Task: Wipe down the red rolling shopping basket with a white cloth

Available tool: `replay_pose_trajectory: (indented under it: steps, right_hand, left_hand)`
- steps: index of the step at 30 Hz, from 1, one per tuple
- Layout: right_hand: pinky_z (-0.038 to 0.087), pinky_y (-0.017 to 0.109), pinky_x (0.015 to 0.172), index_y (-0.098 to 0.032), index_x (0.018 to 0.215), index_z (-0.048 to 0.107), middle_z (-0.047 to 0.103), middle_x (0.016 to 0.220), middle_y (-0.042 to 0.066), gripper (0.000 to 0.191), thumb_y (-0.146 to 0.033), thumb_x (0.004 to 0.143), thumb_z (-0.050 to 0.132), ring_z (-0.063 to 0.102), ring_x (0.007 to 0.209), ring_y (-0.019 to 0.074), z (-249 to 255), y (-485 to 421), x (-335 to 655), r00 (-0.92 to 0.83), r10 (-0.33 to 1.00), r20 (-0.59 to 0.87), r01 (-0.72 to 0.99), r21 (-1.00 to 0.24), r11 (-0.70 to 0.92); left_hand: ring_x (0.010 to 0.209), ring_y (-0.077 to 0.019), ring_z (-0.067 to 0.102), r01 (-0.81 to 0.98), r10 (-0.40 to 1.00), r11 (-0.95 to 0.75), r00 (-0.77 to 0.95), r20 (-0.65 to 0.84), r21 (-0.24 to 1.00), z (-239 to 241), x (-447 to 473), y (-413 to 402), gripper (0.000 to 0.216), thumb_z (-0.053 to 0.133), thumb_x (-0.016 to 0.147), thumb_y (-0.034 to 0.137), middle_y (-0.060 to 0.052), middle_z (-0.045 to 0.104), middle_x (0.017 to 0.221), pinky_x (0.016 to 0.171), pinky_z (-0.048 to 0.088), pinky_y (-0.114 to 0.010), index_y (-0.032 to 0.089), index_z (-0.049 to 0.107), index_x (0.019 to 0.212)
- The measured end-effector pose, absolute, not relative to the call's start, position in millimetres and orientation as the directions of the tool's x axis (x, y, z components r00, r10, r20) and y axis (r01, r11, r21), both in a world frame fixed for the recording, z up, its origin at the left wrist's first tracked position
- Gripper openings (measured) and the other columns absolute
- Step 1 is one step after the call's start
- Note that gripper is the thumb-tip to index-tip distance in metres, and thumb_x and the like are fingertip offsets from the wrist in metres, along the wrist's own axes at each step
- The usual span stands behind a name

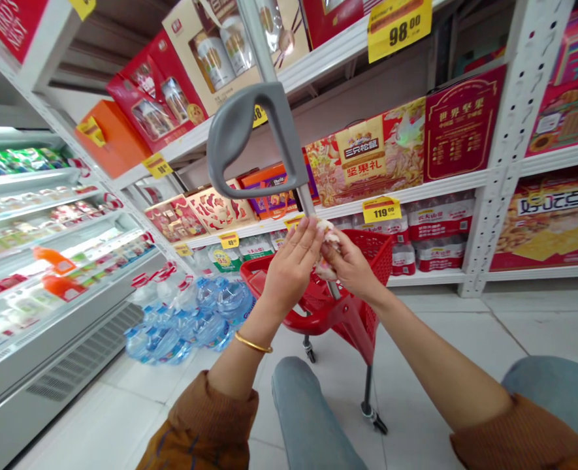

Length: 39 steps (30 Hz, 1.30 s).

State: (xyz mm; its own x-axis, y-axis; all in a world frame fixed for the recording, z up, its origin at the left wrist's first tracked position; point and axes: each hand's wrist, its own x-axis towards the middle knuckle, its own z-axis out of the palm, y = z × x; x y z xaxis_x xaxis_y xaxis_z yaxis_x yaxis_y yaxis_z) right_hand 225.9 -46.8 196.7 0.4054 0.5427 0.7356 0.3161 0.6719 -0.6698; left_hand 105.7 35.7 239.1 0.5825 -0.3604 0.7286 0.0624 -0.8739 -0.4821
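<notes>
A crumpled, pale patterned cloth (326, 251) is wrapped around the metal pole (309, 203) of a red shopping cart (374, 261). My left hand (293, 261) presses against the cloth from the left, its fingers nearly straight and close together. From the right, my right hand (351, 266) grips the same cloth with bent fingers. Both hands are close together, just above the basket rim. Above them, the grey loop handle (256, 140) is fixed to the pole. The fingertips behind the cloth are partly hidden.
Shelves with gift boxes (367, 163) and yellow price tags (381, 209) stand behind the cart. Large water bottles (185, 326) are grouped on the floor to the left, beside a refrigerated display case (63, 352). My bent knees (301, 405) are close to the cart.
</notes>
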Motion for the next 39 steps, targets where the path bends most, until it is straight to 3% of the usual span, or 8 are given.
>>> replay_pose_trajectory:
  steps: [7, 11, 22, 27, 31, 35, 39]
  right_hand:
    - [0.042, 0.039, 0.110, -0.024, 0.143, 0.040, 0.048, 0.145, 0.010, 0.059, -0.049, 0.091, 0.054, 0.048, 0.133, 0.0211, 149, -52, 219, 0.421, 0.590, 0.689, 0.271, -0.717, 0.643]
    - [0.035, 0.043, 0.115, -0.024, 0.146, 0.036, 0.044, 0.149, 0.011, 0.059, -0.044, 0.093, 0.052, 0.042, 0.138, 0.0217, 131, -55, 218, 0.434, 0.585, 0.685, 0.366, -0.728, 0.580]
    - [0.044, 0.046, 0.107, -0.025, 0.145, 0.039, 0.054, 0.140, 0.012, 0.056, -0.035, 0.092, 0.054, 0.051, 0.129, 0.0252, 97, -64, 219, 0.410, 0.534, 0.740, 0.609, -0.658, 0.443]
    - [0.049, 0.043, 0.102, -0.027, 0.141, 0.046, 0.060, 0.132, 0.010, 0.050, -0.034, 0.092, 0.053, 0.058, 0.122, 0.0241, 91, -70, 217, 0.424, 0.494, 0.759, 0.657, -0.633, 0.409]
    - [0.050, 0.042, 0.101, -0.026, 0.133, 0.054, 0.064, 0.127, 0.009, 0.042, -0.034, 0.092, 0.055, 0.061, 0.116, 0.0234, 99, -72, 214, 0.491, 0.442, 0.751, 0.643, -0.655, 0.398]
    - [0.047, 0.042, 0.104, -0.027, 0.135, 0.052, 0.062, 0.131, 0.008, 0.043, -0.036, 0.094, 0.051, 0.058, 0.120, 0.0230, 137, -70, 213, 0.495, 0.386, 0.779, 0.653, -0.626, 0.426]
    - [0.038, 0.046, 0.113, -0.029, 0.143, 0.043, 0.053, 0.142, 0.005, 0.048, -0.041, 0.096, 0.043, 0.048, 0.131, 0.0234, 192, -60, 217, 0.412, 0.287, 0.865, 0.741, -0.501, 0.447]
  left_hand:
    - [0.145, -0.0226, 0.017, 0.096, -0.313, -0.867, 0.658, 0.684, -0.489, 221, 103, 28, 0.059, 0.037, 0.096, 0.008, -0.015, 0.034, 0.152, 0.117, 0.032, -0.045, 0.013, 0.016, 0.151]
    - [0.145, -0.0218, 0.017, 0.099, -0.299, -0.868, 0.678, 0.672, -0.487, 208, 101, 24, 0.058, 0.036, 0.096, 0.007, -0.016, 0.037, 0.150, 0.118, 0.032, -0.044, 0.010, 0.017, 0.151]
    - [0.144, -0.0224, 0.020, 0.066, -0.264, -0.890, 0.731, 0.629, -0.451, 186, 95, 15, 0.053, 0.040, 0.096, 0.011, -0.018, 0.042, 0.147, 0.115, 0.036, -0.045, 0.008, 0.027, 0.148]
    - [0.144, -0.0230, 0.023, 0.065, -0.258, -0.893, 0.737, 0.625, -0.445, 184, 92, 10, 0.046, 0.042, 0.095, 0.010, -0.019, 0.048, 0.143, 0.114, 0.039, -0.044, 0.005, 0.040, 0.141]
    - [0.142, -0.0222, 0.030, 0.073, -0.276, -0.878, 0.730, 0.625, -0.473, 191, 91, 9, 0.043, 0.041, 0.095, 0.010, -0.016, 0.052, 0.140, 0.115, 0.037, -0.042, 0.006, 0.045, 0.137]
    - [0.143, -0.0193, 0.027, 0.094, -0.294, -0.868, 0.694, 0.657, -0.488, 208, 90, 12, 0.051, 0.038, 0.095, 0.009, -0.014, 0.047, 0.144, 0.119, 0.030, -0.040, 0.009, 0.033, 0.146]
    - [0.144, -0.0188, 0.021, 0.152, -0.254, -0.888, 0.623, 0.740, -0.433, 233, 93, 17, 0.056, 0.032, 0.096, 0.009, -0.011, 0.035, 0.152, 0.121, 0.024, -0.042, 0.015, 0.020, 0.151]
